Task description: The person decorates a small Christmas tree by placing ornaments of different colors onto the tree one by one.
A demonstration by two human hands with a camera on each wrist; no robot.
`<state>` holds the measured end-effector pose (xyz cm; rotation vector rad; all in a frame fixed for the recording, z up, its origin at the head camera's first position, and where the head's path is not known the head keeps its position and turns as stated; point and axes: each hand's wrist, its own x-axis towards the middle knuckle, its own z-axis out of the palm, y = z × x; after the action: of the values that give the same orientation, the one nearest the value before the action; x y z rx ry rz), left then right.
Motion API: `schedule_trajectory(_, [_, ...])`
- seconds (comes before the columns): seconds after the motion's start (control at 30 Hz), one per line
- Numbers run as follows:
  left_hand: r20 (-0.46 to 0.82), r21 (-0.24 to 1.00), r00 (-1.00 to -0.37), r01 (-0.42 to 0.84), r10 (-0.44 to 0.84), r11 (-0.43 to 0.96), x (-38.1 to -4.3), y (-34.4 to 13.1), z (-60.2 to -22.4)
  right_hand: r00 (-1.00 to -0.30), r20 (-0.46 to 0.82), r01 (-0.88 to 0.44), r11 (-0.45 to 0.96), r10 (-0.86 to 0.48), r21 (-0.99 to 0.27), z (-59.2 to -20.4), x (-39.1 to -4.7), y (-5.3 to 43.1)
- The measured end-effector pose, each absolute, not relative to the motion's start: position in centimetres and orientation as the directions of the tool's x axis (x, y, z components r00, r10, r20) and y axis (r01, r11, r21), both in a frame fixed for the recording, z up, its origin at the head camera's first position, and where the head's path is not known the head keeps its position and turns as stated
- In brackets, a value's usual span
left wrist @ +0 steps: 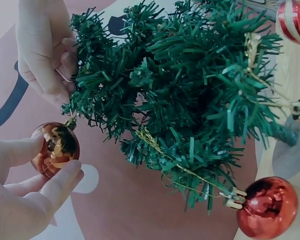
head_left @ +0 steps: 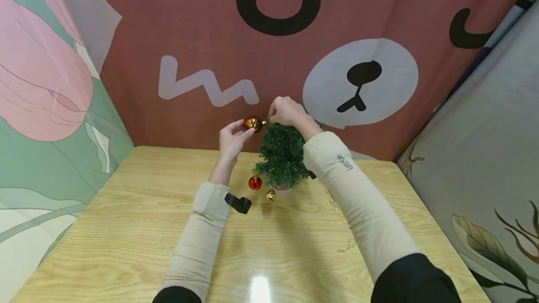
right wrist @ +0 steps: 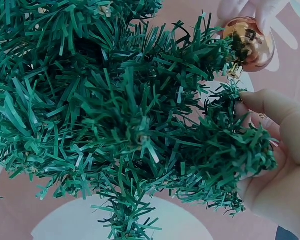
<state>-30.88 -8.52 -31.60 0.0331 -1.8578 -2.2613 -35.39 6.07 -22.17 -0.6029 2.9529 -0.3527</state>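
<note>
A shiny copper-coloured Christmas ball is pinched between the thumb and fingers of my left hand. Its gold cap faces the tip of a small green Christmas tree. My right hand is at the treetop, its thumb and fingers pinching beside the cap, around the branch tip. A bit of gold string shows between those fingers; most of it is hidden by the needles. A red ball hangs by a gold string from a lower branch.
A small gold ball hangs low before the pale tree base. The left wrist view also has a red-and-white striped ball. Gold strings lie on the wooden table to the right. A printed curtain stands behind.
</note>
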Motion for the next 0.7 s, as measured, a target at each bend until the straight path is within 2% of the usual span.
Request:
schedule_trajectory(0.33, [0.080, 0.986, -0.990, 0.097, -0.120, -0.139, -30.6, -8.9, -32.6, -0.915, -0.029, -0.387, 0.894, -0.403, -0.225, -22.5, -35.0, 6.2])
schedule_trajectory(0.7, [0.082, 0.997, -0.995, 0.081, -0.060, 0.017, -30.2, -9.3, -33.7, -0.917, -0.009, -0.388, 0.897, -0.399, -0.214, -22.8, -34.8, 6.4])
